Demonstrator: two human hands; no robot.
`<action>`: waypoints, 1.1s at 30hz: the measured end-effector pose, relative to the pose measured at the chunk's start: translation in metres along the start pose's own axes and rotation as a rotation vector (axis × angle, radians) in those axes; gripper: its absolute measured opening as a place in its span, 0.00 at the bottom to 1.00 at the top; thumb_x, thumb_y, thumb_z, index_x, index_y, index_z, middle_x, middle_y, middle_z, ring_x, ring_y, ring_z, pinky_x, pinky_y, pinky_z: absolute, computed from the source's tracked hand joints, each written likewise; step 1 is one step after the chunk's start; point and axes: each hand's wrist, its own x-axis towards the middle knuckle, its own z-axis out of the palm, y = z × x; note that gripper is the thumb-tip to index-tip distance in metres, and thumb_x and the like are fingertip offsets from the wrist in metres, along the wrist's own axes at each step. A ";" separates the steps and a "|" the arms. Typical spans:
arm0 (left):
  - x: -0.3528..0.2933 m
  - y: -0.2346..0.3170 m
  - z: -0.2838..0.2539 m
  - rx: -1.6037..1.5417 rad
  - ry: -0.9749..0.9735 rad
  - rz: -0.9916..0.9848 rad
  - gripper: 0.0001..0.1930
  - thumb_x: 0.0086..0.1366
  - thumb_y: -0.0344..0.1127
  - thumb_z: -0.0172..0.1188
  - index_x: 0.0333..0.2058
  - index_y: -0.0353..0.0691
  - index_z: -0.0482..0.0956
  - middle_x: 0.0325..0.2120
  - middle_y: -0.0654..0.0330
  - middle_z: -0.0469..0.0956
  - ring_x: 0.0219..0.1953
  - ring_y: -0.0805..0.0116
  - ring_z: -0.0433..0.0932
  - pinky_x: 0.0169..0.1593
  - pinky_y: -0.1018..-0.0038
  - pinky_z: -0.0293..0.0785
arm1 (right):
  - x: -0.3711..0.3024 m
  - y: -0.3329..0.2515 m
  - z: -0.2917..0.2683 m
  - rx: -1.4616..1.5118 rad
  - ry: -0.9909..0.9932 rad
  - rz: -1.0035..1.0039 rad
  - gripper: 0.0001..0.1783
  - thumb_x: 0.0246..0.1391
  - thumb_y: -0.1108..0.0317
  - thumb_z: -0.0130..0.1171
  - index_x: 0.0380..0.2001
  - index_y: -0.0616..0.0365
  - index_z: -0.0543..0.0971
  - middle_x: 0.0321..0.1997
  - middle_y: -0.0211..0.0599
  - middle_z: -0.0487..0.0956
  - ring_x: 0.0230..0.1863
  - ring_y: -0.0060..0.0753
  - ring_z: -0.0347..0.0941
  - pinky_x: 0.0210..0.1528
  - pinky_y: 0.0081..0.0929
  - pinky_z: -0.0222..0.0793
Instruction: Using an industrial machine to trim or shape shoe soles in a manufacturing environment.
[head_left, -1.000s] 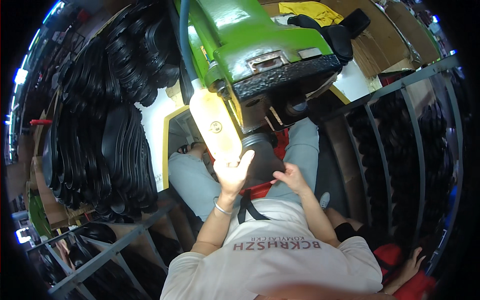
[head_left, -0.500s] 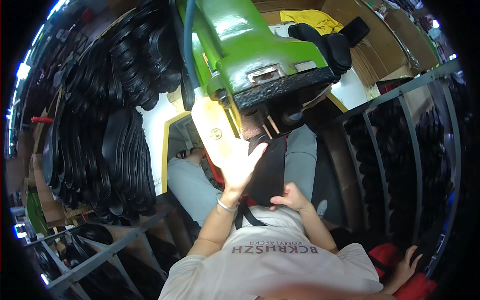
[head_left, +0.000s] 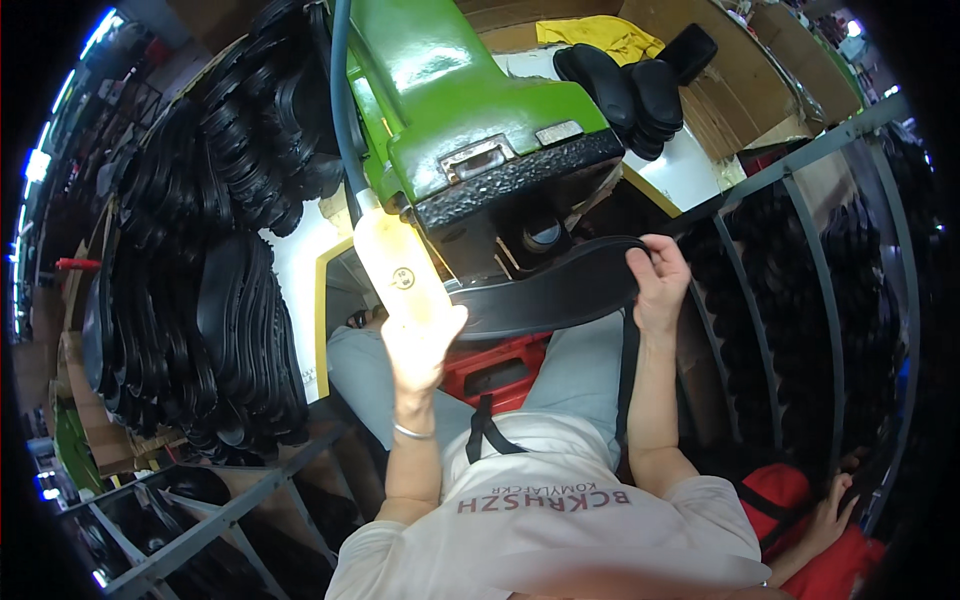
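A long black shoe sole (head_left: 550, 302) is stretched crosswise below the head of a green machine (head_left: 480, 110). My right hand (head_left: 662, 280) grips its right end, thumb on top and fingers curled round the edge. My left hand (head_left: 422, 345) is closed at the left end, thumb against the sole; glare and a lit lamp (head_left: 402, 262) partly hide its fingers. The sole's far edge runs close to the dark underside of the machine head; I cannot tell whether they touch.
Stacked black soles (head_left: 245, 330) stand at the left. More soles (head_left: 655, 100) lie by a cardboard box (head_left: 750, 90) and a yellow cloth (head_left: 600, 40). Metal racks (head_left: 825, 290) flank me. A red stool (head_left: 495, 370) shows between my legs. Another person's hand (head_left: 832, 515) is at lower right.
The sole has swung from pointing toward me to lying crosswise. My right hand has moved up and right with its end; my left hand has shifted slightly left.
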 end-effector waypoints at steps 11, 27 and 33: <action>-0.055 -0.034 -0.130 -0.072 0.125 -0.093 0.16 0.50 0.16 0.62 0.33 0.38 0.67 0.36 0.58 0.74 0.37 0.74 0.74 0.44 0.78 0.70 | -0.037 0.048 0.105 -0.180 -0.219 -0.146 0.28 0.33 0.74 0.75 0.31 0.57 0.64 0.20 0.24 0.70 0.18 0.09 0.62 0.20 0.11 0.61; -0.048 -0.123 -0.076 0.075 -0.048 -0.314 0.16 0.48 0.12 0.62 0.32 0.36 0.69 0.35 0.57 0.78 0.37 0.74 0.76 0.44 0.78 0.74 | -0.041 0.018 0.085 -0.337 -0.272 -0.492 0.30 0.32 0.82 0.73 0.32 0.55 0.62 0.22 0.30 0.72 0.20 0.15 0.60 0.25 0.14 0.62; -0.033 -0.131 -0.029 0.125 -0.210 -0.337 0.13 0.52 0.14 0.61 0.33 0.34 0.71 0.34 0.57 0.78 0.39 0.73 0.77 0.46 0.77 0.73 | -0.033 0.009 0.076 -0.427 -0.207 -0.588 0.27 0.32 0.76 0.74 0.32 0.55 0.66 0.25 0.29 0.75 0.17 0.16 0.58 0.19 0.14 0.57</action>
